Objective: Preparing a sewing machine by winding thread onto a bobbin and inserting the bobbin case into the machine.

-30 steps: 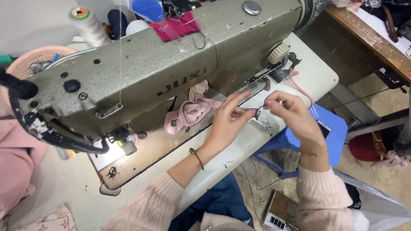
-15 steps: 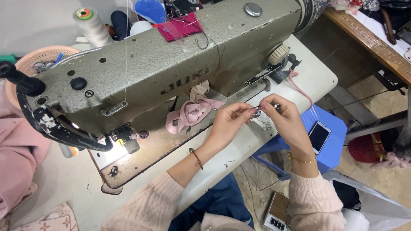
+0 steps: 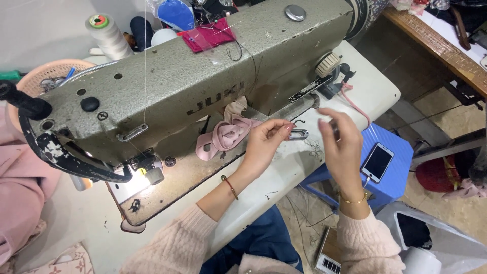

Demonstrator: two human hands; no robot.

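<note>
1. The left hand point(image 3: 264, 144) is held over the surface point(image 3: 299, 167), its fingertips pinched together at the end of a pink ribbon point(image 3: 225, 137); what exactly is pinched cannot be told.
2. The right hand point(image 3: 340, 147) is raised just beside it, fingers loosely curled and partly apart, nothing clearly gripped.
3. A small metal clip point(image 3: 299, 134) is seen on the surface between the two hands, just off the left fingertips.
4. The ribbon is bunched under the arm of the grey-green sewing machine point(image 3: 203, 76), left of both hands.
</note>
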